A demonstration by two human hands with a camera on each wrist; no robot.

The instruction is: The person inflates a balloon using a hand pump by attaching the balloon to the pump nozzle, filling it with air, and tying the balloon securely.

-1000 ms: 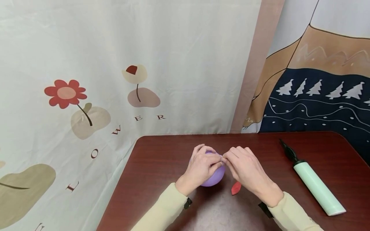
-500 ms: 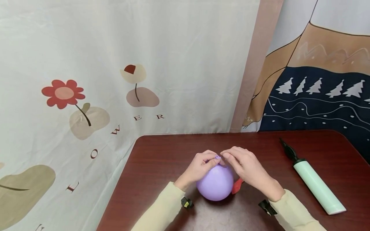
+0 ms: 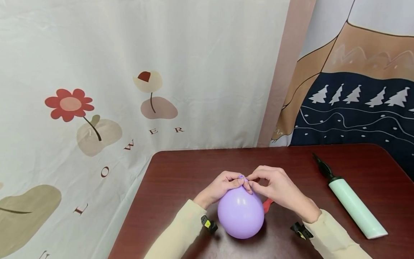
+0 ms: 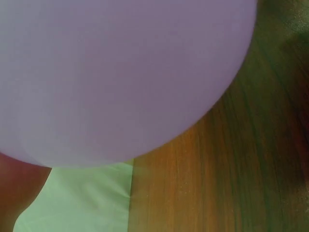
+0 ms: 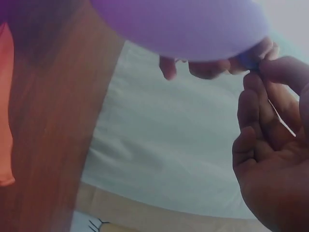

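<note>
An inflated purple balloon (image 3: pixel 240 214) hangs neck-up between both hands above the table, and its round body faces me in the head view. My left hand (image 3: pixel 221 185) pinches it by the neck, whose rolled lip shows above the fingers. From the other side, the thumb and fingertips of my right hand (image 3: pixel 278 187) pinch at that same neck; in the right wrist view, my right hand (image 5: pixel 275 130) meets it below the balloon's body (image 5: pixel 193 29). The balloon (image 4: pixel 120 82) fills most of the left wrist view, which hides the left fingers there.
A red uninflated balloon (image 3: pixel 267 205) lies on the table behind the purple one, partly covered. On the right lies a mint-green hand pump (image 3: pixel 357 207) with a black nozzle. The dark red-brown table (image 3: pixel 181 172) ends at a printed curtain (image 3: pixel 207 72).
The purple balloon has swung down and toward me, its body now below the hands. The right fingers came off the neck, then closed in on it again. The left hand kept its hold.
</note>
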